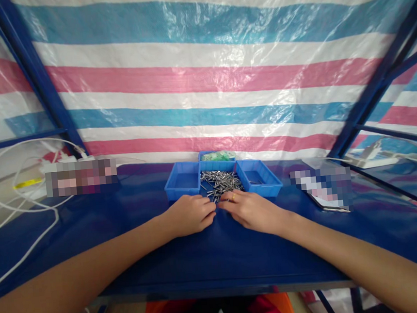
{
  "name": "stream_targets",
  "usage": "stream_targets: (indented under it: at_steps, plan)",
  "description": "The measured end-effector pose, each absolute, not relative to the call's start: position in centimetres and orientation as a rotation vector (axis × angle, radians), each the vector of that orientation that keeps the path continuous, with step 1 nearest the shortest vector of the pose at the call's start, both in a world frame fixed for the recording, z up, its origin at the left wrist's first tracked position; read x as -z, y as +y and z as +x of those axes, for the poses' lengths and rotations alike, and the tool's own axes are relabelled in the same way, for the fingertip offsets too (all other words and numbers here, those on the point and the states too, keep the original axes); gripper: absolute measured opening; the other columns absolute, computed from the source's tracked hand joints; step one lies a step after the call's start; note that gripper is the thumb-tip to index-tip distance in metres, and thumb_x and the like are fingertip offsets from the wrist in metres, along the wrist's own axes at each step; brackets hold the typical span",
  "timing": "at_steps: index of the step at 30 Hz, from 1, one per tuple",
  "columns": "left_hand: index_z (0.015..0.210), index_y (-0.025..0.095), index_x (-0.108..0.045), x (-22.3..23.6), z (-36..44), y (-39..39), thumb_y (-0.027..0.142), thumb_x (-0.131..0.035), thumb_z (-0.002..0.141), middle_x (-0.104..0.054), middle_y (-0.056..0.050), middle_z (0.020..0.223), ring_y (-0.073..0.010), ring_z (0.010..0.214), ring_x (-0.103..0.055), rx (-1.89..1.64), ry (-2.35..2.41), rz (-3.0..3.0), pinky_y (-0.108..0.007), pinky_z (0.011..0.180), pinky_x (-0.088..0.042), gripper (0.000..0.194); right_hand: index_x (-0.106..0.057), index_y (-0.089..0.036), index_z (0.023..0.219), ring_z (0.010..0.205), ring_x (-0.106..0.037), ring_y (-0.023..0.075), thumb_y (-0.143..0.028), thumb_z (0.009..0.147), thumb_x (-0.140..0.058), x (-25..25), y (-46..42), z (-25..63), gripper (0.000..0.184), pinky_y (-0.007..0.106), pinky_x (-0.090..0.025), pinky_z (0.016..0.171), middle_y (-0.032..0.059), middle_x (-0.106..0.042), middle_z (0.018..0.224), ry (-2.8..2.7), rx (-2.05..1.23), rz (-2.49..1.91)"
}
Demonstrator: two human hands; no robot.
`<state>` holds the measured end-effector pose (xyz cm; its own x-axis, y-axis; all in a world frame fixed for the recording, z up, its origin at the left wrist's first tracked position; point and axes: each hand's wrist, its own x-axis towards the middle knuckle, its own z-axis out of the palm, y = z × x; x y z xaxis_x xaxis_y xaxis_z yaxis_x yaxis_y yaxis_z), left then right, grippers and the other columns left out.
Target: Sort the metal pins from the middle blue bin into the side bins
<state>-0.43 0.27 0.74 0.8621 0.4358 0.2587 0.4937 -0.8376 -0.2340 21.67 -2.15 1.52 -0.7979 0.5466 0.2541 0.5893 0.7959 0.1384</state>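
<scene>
A loose pile of thin silvery metal pins [222, 180] spills from the front of the middle blue bin [218, 166]. My left hand [194, 214] rests on the table just before the pile, fingers bent and pressed together; anything in its fingertips is too small to make out. Facing it, my right hand [251, 210], with a ring on one finger, reaches to the pile's near edge. Its fingers are curled in, and their tips touch or nearly touch the pins. Blue bins stand on both sides: the left bin [183, 194] looks bare inside, while the right bin [266, 189] holds a few thin pieces.
Behind the middle bin, another bin holds a green plastic bag [218, 156]. White cables [56, 228] loop over the left of the blue table [218, 263]. A clipboard with papers [332, 208] lies at right. Blue frame posts [37, 83] and a striped plastic sheet [208, 73] enclose the back.
</scene>
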Motion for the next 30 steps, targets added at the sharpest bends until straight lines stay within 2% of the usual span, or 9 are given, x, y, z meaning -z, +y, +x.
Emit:
stream_targets:
  at_steps: [6,17,30]
  plan:
    - [0.082,0.017,-0.059,-0.7,-0.4,0.5,0.026,-0.048,0.091,-0.064,-0.002,0.077,-0.0159,0.073,-0.061,0.246,-0.681,-2.754,-0.024,0.061,-0.042,0.017,-0.058,-0.015,0.117,0.095,-0.056,0.0188,-0.007,0.092,-0.039,-1.3,-1.5,22.2,0.033,0.032,-0.047,0.085,0.0100,-0.062,0.105,-2.922,0.292,-0.863]
    - [0.081,0.018,-0.058,-0.6,-0.6,0.5,0.026,-0.047,0.091,-0.063,-0.002,0.077,-0.0162,0.071,-0.061,0.289,-0.648,-2.760,-0.025,0.059,-0.041,0.017,-0.059,-0.015,0.114,0.090,-0.056,0.0190,-0.008,0.093,-0.040,-1.5,-1.3,22.4,0.029,0.031,-0.047,0.081,0.0091,-0.063,0.098,-2.935,0.358,-0.867]
    - [0.079,0.018,-0.058,-0.4,-0.5,0.7,0.026,-0.047,0.091,-0.063,-0.002,0.074,-0.0153,0.070,-0.059,0.318,-0.625,-2.751,-0.023,0.057,-0.039,0.018,-0.061,-0.013,0.101,0.081,-0.053,0.0200,-0.015,0.096,-0.041,-1.3,-1.2,22.3,0.020,0.032,-0.043,0.071,0.0076,-0.063,0.088,-2.967,0.718,-0.708]
